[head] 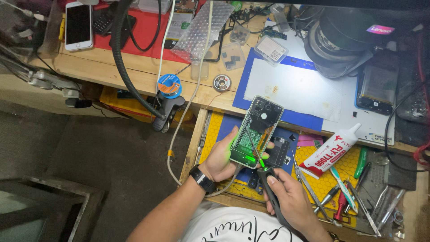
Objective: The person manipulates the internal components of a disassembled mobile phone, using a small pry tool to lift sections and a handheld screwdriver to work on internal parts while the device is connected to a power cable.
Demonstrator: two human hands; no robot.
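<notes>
My left hand point(220, 157) holds an opened smartphone point(256, 130) by its lower edge, back cover off, its inner frame and a round part showing. A green light glows on the phone's lower end. My right hand point(289, 195) grips a dark-handled screwdriver point(268, 181) whose thin shaft angles up onto the phone's middle. A black watch sits on my left wrist.
An open drawer point(331, 179) under the hands holds a white glue tube point(329, 152), tweezers, red and green tools. On the wooden bench point(107, 65) lie a blue mat with white sheet, solder spools, a white phone point(79, 24), cables, a black flexible hose.
</notes>
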